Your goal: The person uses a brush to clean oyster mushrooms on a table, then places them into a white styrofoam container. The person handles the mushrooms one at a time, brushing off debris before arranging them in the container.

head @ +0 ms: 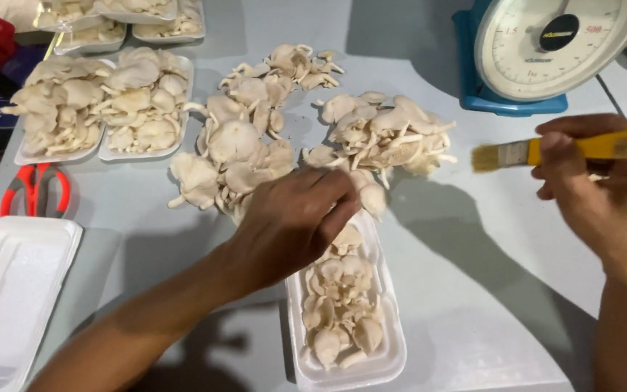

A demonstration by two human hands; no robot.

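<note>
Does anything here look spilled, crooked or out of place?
Nothing looks damaged or spilled. The loose mushrooms lie heaped straight on the table, not in trays. The left hand reaches over the part-filled foam tray; the right hand holds a yellow brush.

The left hand [292, 218] reaches over a white tray [390, 356] with mushrooms in it and touches a mushroom [371, 197] at the edge of a big pile [255, 138] on the gray table [473, 290]. The right hand [596, 189] holds a yellow brush [538, 151] up above the table. Two full trays [103, 109] sit at the back left. Red scissors [35, 189] lie beside an empty tray [9, 290]. A scale [538, 43] stands at the back right.
</note>
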